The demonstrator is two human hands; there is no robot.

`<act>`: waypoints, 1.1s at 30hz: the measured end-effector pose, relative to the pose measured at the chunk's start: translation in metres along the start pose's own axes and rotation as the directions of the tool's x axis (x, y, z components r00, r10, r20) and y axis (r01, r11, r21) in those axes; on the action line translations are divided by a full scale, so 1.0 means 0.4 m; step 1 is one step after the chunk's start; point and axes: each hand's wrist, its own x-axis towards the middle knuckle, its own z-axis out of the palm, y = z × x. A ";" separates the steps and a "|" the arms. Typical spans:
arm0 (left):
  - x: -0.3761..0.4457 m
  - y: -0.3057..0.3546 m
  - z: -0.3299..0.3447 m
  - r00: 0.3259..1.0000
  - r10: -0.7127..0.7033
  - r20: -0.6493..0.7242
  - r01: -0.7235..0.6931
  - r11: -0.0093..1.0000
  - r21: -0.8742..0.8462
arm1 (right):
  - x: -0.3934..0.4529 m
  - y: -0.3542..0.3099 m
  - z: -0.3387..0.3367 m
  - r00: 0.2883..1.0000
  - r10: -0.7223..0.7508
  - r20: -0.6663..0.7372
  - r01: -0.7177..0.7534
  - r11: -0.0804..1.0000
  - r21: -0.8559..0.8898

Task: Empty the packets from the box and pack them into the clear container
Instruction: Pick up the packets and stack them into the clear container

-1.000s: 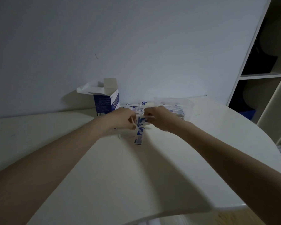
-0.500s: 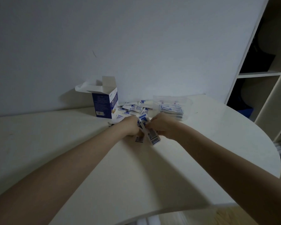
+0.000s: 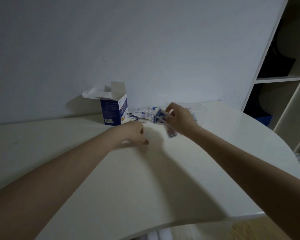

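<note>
right hand (image 3: 179, 118) grips a blurred bunch of packets (image 3: 160, 116) just right of the box (image 3: 114, 110). left hand (image 3: 132, 135) hangs loosely curled in front of the box, holding nothing. loose packets (image 3: 139, 115) lie beside the box; container (image 3: 197, 108) behind the right hand on the desk (image 3: 145, 179).

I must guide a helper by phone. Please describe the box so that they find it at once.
At the far edge of the white table, against the wall, stands the box. It is the only upright thing there: dark blue, top flaps open, left of the scattered packets.
</note>
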 end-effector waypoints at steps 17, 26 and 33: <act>0.010 -0.014 -0.011 0.955 -0.195 -0.223 0.057 0.860 -0.508 | -0.012 0.038 0.018 0.945 0.259 0.201 -0.327 0.786 0.525; 0.026 0.019 0.009 0.970 -0.168 -0.174 0.030 0.796 -0.604 | -0.033 -0.020 0.013 0.951 0.118 0.287 -0.249 0.841 0.480; 0.028 0.028 -0.013 0.978 0.167 -0.122 -0.162 0.986 0.048 | -0.010 -0.015 -0.011 0.913 -0.233 0.336 0.317 0.922 -0.222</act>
